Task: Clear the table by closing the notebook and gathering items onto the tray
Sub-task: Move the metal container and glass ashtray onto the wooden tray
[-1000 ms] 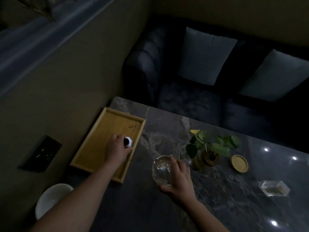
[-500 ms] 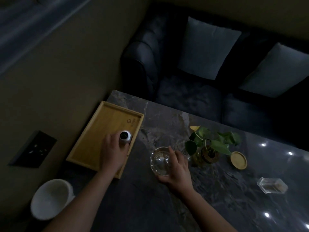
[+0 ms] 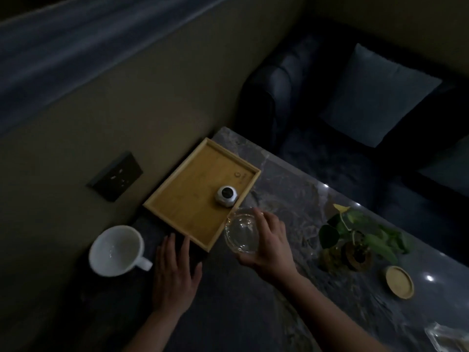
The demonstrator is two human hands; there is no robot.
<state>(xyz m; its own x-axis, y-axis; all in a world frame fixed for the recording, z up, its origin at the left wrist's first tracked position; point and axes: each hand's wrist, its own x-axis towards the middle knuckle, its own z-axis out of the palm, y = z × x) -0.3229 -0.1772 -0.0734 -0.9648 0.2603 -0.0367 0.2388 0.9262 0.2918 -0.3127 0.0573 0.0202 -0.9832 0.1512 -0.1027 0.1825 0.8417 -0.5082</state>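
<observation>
A wooden tray [image 3: 187,199] lies at the far left corner of the dark marble table [image 3: 291,189]. A small white jar with a dark top [image 3: 226,196] stands inside the tray near its right rim, free of any hand. My right hand [image 3: 271,243] grips a clear glass bowl [image 3: 241,231] just off the tray's near right corner. My left hand [image 3: 175,275] hovers with fingers spread in front of the tray's near edge, holding nothing. No notebook is in view.
A white mug [image 3: 115,250] stands left of my left hand. To the right are a small potted plant [image 3: 355,240], a round wooden coaster [image 3: 399,282] and a clear box [image 3: 449,339] at the frame's edge. A dark sofa with cushions [image 3: 375,95] sits beyond the table.
My left hand let go of the white jar in the tray and drew back toward me. My right hand carried the glass bowl left to the tray's corner.
</observation>
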